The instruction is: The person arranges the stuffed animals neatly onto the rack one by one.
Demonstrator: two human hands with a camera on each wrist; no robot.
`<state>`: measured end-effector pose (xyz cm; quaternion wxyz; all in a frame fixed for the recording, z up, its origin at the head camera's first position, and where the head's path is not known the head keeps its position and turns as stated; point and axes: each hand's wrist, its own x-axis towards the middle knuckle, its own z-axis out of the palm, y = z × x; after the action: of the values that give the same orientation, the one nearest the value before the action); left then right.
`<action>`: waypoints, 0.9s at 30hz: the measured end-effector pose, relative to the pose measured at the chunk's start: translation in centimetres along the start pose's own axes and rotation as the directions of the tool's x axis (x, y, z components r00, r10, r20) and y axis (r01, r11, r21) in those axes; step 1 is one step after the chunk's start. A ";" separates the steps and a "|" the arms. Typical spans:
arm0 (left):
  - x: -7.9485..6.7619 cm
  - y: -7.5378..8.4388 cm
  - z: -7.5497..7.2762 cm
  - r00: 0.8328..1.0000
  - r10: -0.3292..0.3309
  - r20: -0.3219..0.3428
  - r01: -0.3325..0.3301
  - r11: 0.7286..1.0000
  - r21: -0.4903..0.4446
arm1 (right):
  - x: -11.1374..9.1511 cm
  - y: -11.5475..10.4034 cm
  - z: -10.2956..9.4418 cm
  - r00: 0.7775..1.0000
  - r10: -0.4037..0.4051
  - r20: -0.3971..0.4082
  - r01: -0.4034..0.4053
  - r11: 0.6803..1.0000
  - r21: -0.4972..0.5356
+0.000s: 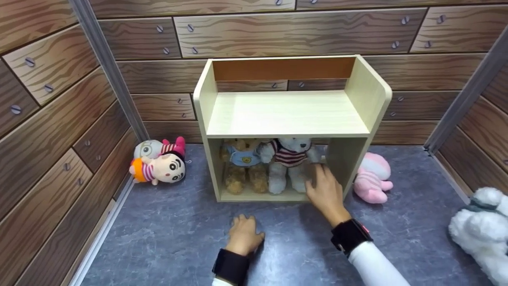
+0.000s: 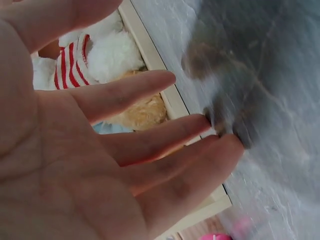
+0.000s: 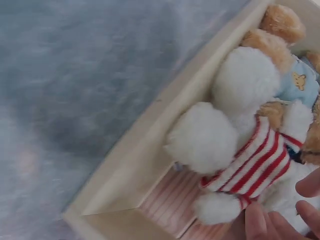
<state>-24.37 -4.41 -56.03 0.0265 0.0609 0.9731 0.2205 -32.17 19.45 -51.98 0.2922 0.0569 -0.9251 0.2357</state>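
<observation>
A white teddy bear (image 1: 289, 157) in a red-and-white striped top sits in the lower compartment of a pale wooden shelf (image 1: 285, 115). To its left sits a brown teddy bear (image 1: 246, 169) in a light blue shirt; the shelf board hides the tops of both heads. My right hand (image 1: 327, 192) reaches into the compartment at the white bear's side. In the right wrist view its fingertips (image 3: 256, 220) are right at that bear's arm. My left hand (image 1: 244, 234) is low over the floor in front of the shelf, fingers spread and holding nothing.
Two dolls (image 1: 158, 167) lie on the grey floor (image 1: 170, 230) left of the shelf. A pink plush toy (image 1: 373, 178) leans by its right side. A white fluffy plush (image 1: 482, 230) is at the far right. Wood-patterned walls (image 1: 254, 35) enclose the area.
</observation>
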 end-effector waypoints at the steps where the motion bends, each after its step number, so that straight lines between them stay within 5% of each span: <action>1: 0.0 -0.1 0.0 1.000 -0.005 -0.009 0.005 1.000 0.015 | -0.1 0.1 0.2 1.000 0.002 0.004 -0.002 1.000 0.008; 7: -0.3 -0.2 0.2 1.000 -0.010 -0.020 0.011 0.999 0.039 | 0.3 0.4 0.8 0.998 0.016 0.057 -0.019 0.998 0.051; 12: -0.3 -0.2 0.2 0.999 0.026 -0.026 -0.026 1.000 0.011 | 0.0 0.9 -0.7 0.997 0.020 0.072 -0.021 1.000 0.013; 19: -0.1 -0.2 -0.1 0.996 0.069 -0.057 -0.068 0.997 0.023 | -1.7 3.6 -5.0 0.997 -0.035 -0.067 0.035 0.999 0.006; 27: -0.4 -0.2 0.3 0.997 0.058 -0.054 -0.053 0.995 0.083 | -4.0 8.4 -11.7 0.989 0.068 -0.134 -0.073 0.997 -0.030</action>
<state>-23.97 -4.55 -56.35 -0.0096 0.0827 0.9796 0.1827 -24.92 32.21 -49.22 0.3453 0.0033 -0.9090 0.2332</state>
